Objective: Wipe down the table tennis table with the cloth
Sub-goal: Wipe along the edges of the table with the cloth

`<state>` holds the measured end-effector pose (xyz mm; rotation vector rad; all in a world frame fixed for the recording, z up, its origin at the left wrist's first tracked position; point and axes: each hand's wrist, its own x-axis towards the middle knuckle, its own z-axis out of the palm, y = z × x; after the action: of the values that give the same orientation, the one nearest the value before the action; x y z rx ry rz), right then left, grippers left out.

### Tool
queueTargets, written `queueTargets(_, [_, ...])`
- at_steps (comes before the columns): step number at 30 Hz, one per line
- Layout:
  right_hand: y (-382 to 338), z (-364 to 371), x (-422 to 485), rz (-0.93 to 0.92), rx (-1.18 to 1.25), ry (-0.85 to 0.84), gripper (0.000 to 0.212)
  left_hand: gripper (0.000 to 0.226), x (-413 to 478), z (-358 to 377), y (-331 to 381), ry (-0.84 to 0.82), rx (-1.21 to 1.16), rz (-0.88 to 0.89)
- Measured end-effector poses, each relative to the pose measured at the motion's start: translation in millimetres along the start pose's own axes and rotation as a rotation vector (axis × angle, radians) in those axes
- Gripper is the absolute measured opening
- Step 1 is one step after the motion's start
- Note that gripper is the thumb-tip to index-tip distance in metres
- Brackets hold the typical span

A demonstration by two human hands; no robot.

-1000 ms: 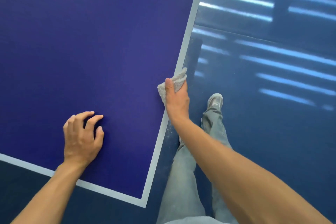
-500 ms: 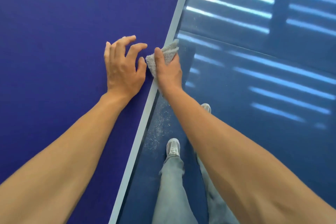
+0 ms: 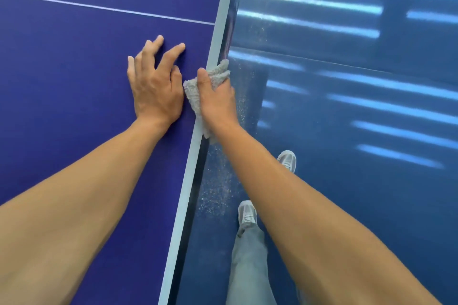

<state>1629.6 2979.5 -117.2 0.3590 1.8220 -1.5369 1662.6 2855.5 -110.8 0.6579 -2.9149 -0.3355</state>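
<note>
The dark blue table tennis table (image 3: 74, 82) fills the left half of the head view, with a pale border strip along its right edge. My right hand (image 3: 216, 96) grips a bunched grey cloth (image 3: 192, 90) wrapped over that edge, thumb on top and fingers hidden below the side. My left hand (image 3: 155, 84) rests on the tabletop just left of the cloth, fingers spread and slightly bent, holding nothing.
A thin white line (image 3: 106, 8) crosses the tabletop ahead of my hands. Right of the table lies a glossy blue floor (image 3: 347, 106) with bright light stripes and pale dust specks near the edge. My grey-trousered legs and grey shoes (image 3: 246, 215) stand beside the table.
My right hand has slid the cloth forward along the table's right edge. My left hand moved up from near the corner to beside the cloth. The white cross line has come into view.
</note>
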Motion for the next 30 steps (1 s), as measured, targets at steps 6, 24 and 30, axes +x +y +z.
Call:
queueTargets(6, [-9,-6,10,-0.075,-0.039,0.026,0.074,0.044,2,0,1,0.014,-0.021,-0.023])
queueTargets(24, [-89,-22,91,-0.018,-0.033,0.131,0.064,0.042,10,2,-8,-0.037,-0.010,-0.015])
queueTargets(30, [-31,-2,13,-0.014,-0.246,0.122,0.059,0.042,11,-1,-7,-0.094,0.019,-0.022])
